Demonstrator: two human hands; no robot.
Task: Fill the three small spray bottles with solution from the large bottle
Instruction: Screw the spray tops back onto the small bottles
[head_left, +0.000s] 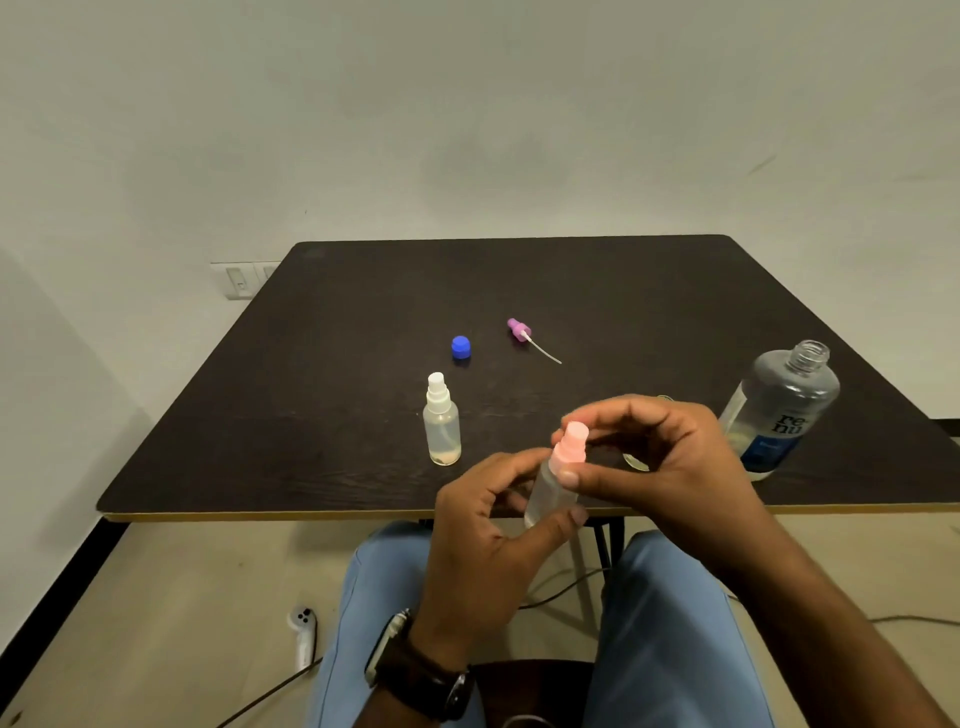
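Dark brown table (363, 415); blue cap (461, 347); purple sprayer head (518, 329); pink-topped clear bottle (558, 478); white-topped bottle (441, 421); blue-labelled large bottle (779, 410).

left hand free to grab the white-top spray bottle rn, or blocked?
Probably not yet. The path to the white-top spray bottle looks open, with bare table between, but the left hand is gripping the pink-top bottle while the right hand pinches its sprayer.

Plain indoor room, office-like or a bare test space. Dark wood-grain square table (363, 415) at centre against a blank off-white wall (467, 104). White wall switch plate (241, 280) at left; white handheld controller (303, 636) and dark cables (561, 590) on beige floor (182, 597) below.
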